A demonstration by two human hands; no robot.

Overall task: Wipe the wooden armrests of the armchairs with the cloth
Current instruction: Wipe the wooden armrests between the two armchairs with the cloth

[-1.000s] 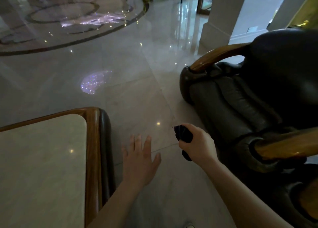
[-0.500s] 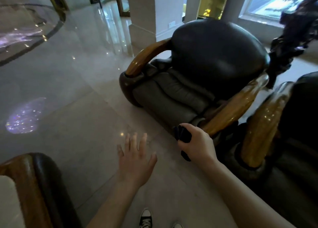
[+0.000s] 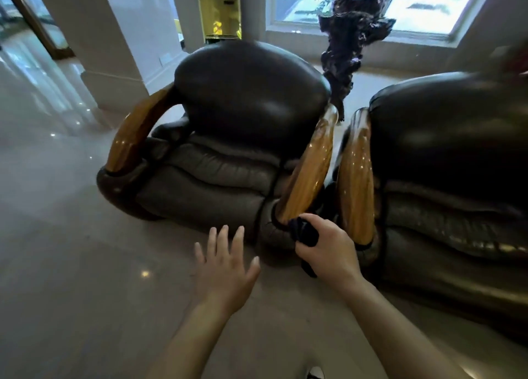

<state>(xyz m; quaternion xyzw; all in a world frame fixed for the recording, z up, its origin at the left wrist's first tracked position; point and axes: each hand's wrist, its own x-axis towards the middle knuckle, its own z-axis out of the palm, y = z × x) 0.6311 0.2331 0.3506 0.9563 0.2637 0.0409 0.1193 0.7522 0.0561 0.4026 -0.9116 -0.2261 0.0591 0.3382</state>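
Right hand (image 3: 328, 250): my fingers closed around the dark cloth (image 3: 303, 231).
Left hand (image 3: 225, 261): open, empty.
Armrest (image 3: 310, 167): cloth at its front end; long axis runs away from me; right hand nearer.

Dark cloth (image 3: 304, 232), amber-brown armrests (image 3: 307, 170)

a white pillar (image 3: 94, 35), bright window (image 3: 428, 4) and dark carved sculpture (image 3: 347, 35) above glossy floor (image 3: 57, 250).
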